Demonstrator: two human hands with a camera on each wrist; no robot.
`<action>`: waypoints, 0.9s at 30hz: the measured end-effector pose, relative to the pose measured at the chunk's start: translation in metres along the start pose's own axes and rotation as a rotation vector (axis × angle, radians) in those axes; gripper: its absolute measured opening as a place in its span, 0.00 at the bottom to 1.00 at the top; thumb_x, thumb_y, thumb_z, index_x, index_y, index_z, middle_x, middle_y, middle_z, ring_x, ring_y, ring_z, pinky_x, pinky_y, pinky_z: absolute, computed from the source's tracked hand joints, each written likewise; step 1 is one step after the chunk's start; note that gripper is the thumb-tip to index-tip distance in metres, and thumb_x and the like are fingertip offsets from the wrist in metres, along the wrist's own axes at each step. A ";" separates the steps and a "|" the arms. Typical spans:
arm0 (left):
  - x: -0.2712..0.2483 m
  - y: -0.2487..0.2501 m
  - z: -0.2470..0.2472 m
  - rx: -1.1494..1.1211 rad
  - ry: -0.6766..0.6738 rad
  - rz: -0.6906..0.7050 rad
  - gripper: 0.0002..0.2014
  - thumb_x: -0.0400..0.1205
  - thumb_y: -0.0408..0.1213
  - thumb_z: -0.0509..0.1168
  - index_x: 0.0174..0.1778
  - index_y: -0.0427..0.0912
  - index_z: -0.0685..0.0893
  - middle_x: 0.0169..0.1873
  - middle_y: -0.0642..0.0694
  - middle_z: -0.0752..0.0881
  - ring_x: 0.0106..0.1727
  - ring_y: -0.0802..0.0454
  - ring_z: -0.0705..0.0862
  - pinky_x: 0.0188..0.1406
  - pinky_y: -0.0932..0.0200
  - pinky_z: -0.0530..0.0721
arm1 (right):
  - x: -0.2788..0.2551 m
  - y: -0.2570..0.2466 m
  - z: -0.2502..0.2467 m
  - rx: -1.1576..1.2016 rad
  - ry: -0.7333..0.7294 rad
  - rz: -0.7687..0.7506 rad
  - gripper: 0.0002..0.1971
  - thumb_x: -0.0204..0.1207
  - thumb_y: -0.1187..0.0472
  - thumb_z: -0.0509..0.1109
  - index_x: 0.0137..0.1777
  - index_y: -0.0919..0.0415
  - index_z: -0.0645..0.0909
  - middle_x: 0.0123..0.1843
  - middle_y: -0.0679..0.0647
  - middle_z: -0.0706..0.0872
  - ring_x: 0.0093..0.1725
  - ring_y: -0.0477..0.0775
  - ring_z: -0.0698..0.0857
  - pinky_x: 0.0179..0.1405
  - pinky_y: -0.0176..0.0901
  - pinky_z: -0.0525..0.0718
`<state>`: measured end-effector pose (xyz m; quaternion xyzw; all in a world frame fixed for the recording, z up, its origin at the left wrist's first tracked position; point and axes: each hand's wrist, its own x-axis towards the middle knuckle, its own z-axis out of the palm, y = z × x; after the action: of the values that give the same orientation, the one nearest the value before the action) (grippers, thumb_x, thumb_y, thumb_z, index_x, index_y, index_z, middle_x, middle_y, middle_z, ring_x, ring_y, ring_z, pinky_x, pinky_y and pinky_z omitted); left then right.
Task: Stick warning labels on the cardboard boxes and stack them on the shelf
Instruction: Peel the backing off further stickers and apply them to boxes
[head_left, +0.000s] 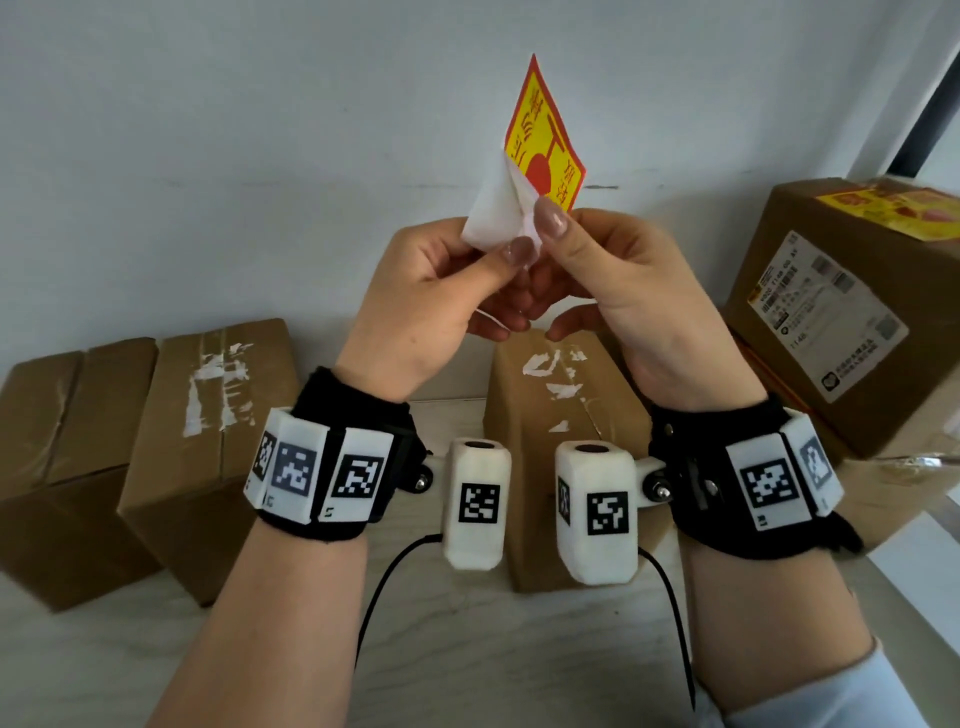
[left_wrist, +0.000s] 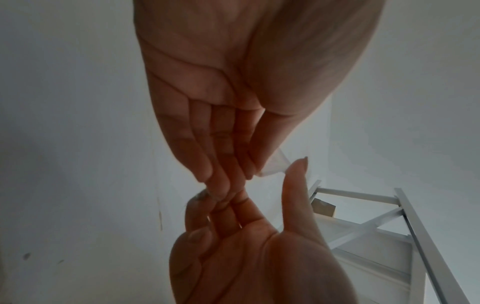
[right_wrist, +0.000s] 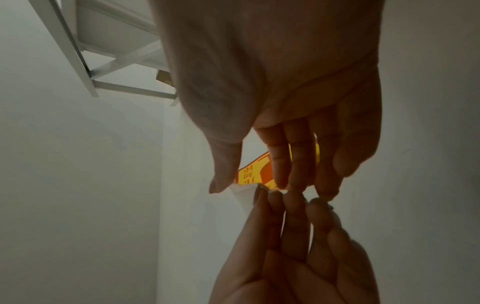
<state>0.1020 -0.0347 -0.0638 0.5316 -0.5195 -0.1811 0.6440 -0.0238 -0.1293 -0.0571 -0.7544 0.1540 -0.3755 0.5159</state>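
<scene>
Left hand (head_left: 431, 291): raised at chest height over the table; thumb and fingers pinch the white backing paper (head_left: 493, 215), peeled partly away from the label.
Right hand (head_left: 623, 280): raised beside the left, fingertips of both hands meeting; thumb and fingers pinch the lower corner of the warning label (head_left: 545, 130).
Label orientation: long axis near upright, top corner pointing up toward the wall, printed yellow-and-red face toward the camera, tilted slightly right.
Label relative to grip: the label stands above both hands; only its lower corner lies inside the pinch, the backing hanging to its lower left.
Head view only: printed face, wrist bands, boxes on the table.
Left wrist view only: both palms from below, a corner of the backing (left_wrist: 272, 164) between thumb and fingers, white shelf frame (left_wrist: 389, 222).
Right wrist view only: the label (right_wrist: 257, 170) seen behind the fingers.
Middle box (head_left: 561, 415): below the hands, torn white residue on top.
Left boxes (head_left: 208, 415): two, side by side against the wall.
Labelled box (head_left: 841, 312): far right, yellow label on top.
</scene>
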 end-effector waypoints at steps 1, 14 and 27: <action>-0.001 0.001 0.000 -0.001 -0.011 0.005 0.09 0.84 0.34 0.66 0.37 0.41 0.85 0.26 0.50 0.86 0.26 0.51 0.86 0.27 0.58 0.84 | 0.000 0.001 -0.001 -0.032 -0.008 -0.006 0.25 0.73 0.36 0.70 0.43 0.62 0.84 0.35 0.55 0.89 0.36 0.52 0.88 0.29 0.41 0.82; 0.000 -0.001 0.002 0.008 -0.037 -0.017 0.10 0.86 0.32 0.62 0.39 0.39 0.84 0.23 0.50 0.85 0.24 0.51 0.85 0.24 0.60 0.83 | -0.001 -0.002 -0.001 -0.123 -0.015 -0.072 0.20 0.80 0.51 0.72 0.51 0.73 0.84 0.35 0.55 0.88 0.34 0.49 0.86 0.28 0.39 0.80; -0.001 0.005 0.003 -0.308 -0.053 -0.113 0.23 0.84 0.30 0.61 0.20 0.43 0.80 0.17 0.47 0.77 0.16 0.52 0.73 0.17 0.65 0.70 | -0.005 -0.010 -0.005 0.221 -0.084 0.069 0.14 0.78 0.59 0.71 0.55 0.72 0.83 0.31 0.53 0.83 0.30 0.46 0.80 0.27 0.37 0.74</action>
<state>0.0972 -0.0338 -0.0600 0.4500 -0.4718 -0.3085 0.6927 -0.0324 -0.1258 -0.0492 -0.7024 0.1156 -0.3403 0.6144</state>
